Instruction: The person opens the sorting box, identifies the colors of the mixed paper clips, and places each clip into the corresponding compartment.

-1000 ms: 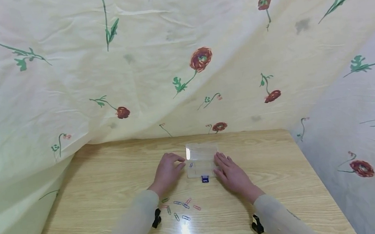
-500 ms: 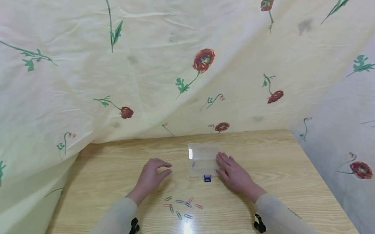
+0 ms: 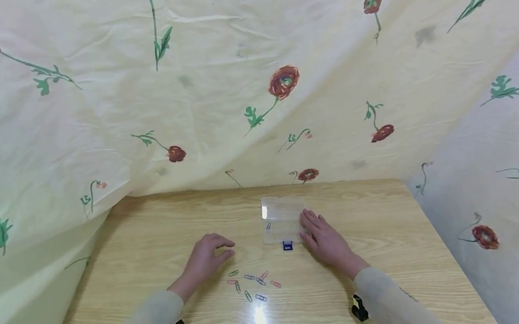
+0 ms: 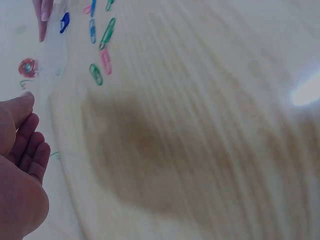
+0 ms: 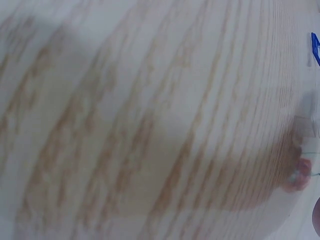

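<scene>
Clear plastic box (image 3: pixel 288 230) is sitting on the wood table (image 3: pixel 153 243), toward the far edge. Lid (image 3: pixel 286 207) is standing open at the back, see-through, catching a bright glare patch at its left end. Dividers are showing faintly; can't count compartments. Deep-blue latch (image 3: pixel 288 246) is sticking out at front centre. One blue clip (image 3: pixel 268 226) is lying inside, left end.

Nine loose clips are lying on the table in front of the box, slightly left: three green, three pink, three blue, all slim wire loops. A green clip (image 3: pixel 248 296) and a blue clip at the near side (image 3: pixel 261 297) are lying nearest the camera. One pink clip (image 3: pixel 264 275) is meeting a blue one; another pink is meeting a green.

Left hand (image 3: pixel 205 256) is hanging left of the box, apart from it, fingers loosely curved, thumb-to-finger gap showing, gripping nothing visible. Right hand (image 3: pixel 326 242) is resting along the box's right end, fingers extended, not wrapped round anything; exact contact under the fingers isn't showing.
</scene>
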Action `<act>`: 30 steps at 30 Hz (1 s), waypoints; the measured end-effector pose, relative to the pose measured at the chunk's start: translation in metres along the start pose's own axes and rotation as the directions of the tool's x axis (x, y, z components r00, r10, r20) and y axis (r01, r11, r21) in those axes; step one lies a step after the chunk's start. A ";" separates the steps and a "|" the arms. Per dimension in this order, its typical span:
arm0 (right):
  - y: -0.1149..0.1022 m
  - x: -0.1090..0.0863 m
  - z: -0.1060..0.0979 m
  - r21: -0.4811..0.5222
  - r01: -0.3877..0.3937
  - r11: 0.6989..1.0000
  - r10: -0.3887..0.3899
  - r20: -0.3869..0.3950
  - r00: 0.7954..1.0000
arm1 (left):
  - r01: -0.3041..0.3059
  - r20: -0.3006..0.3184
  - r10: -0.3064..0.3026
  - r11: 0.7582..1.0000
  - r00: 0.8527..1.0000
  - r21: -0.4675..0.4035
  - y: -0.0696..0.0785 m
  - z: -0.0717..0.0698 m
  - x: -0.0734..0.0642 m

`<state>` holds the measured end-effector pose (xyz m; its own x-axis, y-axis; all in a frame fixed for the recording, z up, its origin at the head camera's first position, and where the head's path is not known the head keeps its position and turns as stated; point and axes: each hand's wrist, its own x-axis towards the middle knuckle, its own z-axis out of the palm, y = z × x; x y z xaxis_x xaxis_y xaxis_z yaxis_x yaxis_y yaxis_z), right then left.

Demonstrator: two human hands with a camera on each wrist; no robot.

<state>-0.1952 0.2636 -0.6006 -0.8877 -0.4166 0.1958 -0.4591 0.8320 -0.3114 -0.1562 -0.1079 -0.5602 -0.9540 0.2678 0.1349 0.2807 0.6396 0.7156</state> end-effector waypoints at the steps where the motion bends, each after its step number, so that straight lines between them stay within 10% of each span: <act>1: 0.000 0.000 0.000 0.005 0.000 1.000 0.000 -0.002 1.000 | -0.002 -0.001 0.002 1.000 1.000 0.005 0.000 0.001 -0.002; 30: -0.003 -0.002 0.001 0.028 0.002 1.000 -0.002 -0.008 1.000 | -0.007 0.067 0.007 1.000 0.998 0.007 -0.018 0.021 -0.031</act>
<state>-0.1922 0.2613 -0.6006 -0.8865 -0.4155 0.2038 -0.4619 0.8205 -0.3369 -0.1295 -0.1129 -0.5920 -0.9429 0.3198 0.0936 0.2885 0.6427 0.7097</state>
